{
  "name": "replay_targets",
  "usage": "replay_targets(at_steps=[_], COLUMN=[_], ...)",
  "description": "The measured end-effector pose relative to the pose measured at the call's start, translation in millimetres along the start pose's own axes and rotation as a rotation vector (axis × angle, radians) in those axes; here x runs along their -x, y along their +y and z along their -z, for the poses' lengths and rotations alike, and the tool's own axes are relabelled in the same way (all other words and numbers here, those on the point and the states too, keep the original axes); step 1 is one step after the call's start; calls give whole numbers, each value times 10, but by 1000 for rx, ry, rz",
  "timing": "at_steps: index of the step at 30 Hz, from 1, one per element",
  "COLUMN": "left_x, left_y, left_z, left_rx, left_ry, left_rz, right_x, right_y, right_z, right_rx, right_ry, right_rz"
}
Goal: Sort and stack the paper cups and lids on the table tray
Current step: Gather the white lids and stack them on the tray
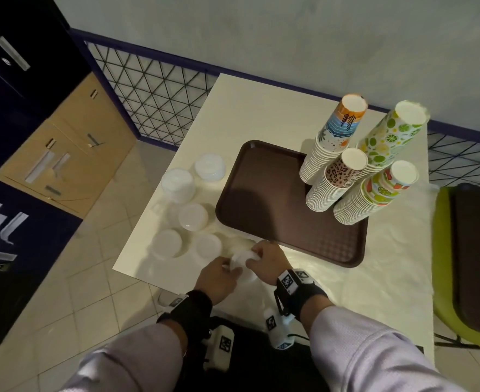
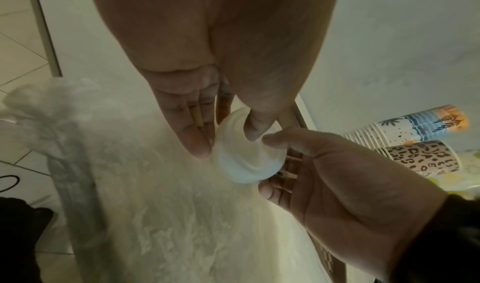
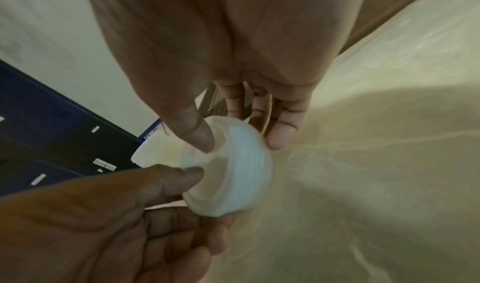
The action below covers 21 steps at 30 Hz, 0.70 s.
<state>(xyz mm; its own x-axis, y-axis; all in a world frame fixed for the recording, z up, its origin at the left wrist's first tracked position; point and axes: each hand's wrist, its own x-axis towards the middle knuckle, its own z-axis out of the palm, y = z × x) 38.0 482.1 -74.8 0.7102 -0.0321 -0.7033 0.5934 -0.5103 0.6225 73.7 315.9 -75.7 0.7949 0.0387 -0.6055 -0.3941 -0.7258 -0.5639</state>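
White plastic lids (image 2: 244,158), nested in a small stack, sit between both hands just off the near-left corner of the brown tray (image 1: 264,199). Left hand (image 1: 217,278) and right hand (image 1: 267,257) each pinch the stack with curled fingers (image 3: 197,133). Patterned cup stacks (image 1: 337,176) stand on the tray's far-right part.

Lid stack (image 3: 228,168) motion-blurred, its lid count unreadable; far cup stacks (image 2: 415,141) cut off by frame edge.

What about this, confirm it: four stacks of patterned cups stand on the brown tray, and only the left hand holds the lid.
Not quite: both hands hold the lid. The left wrist view shows the left hand and right hand pinching it. Four cup stacks do stand on the tray.
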Motion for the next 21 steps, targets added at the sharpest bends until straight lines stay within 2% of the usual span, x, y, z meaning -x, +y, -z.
replay_targets(at_steps=[5, 10, 15, 21], left_x=[34, 67, 107, 96], left_y=[43, 97, 217, 279], left_z=[-14, 7, 26, 102], left_rx=[79, 179, 292, 514], left_ry=[-24, -13, -82, -90], left_rz=[-27, -98, -170, -147], right_x=[101, 160, 217, 264], right_y=[12, 41, -31, -212], right_z=[68, 198, 306, 267], right_rx=[-126, -246, -342, -358], right_ry=[32, 101, 50, -94], right_rz=[9, 110, 149, 139])
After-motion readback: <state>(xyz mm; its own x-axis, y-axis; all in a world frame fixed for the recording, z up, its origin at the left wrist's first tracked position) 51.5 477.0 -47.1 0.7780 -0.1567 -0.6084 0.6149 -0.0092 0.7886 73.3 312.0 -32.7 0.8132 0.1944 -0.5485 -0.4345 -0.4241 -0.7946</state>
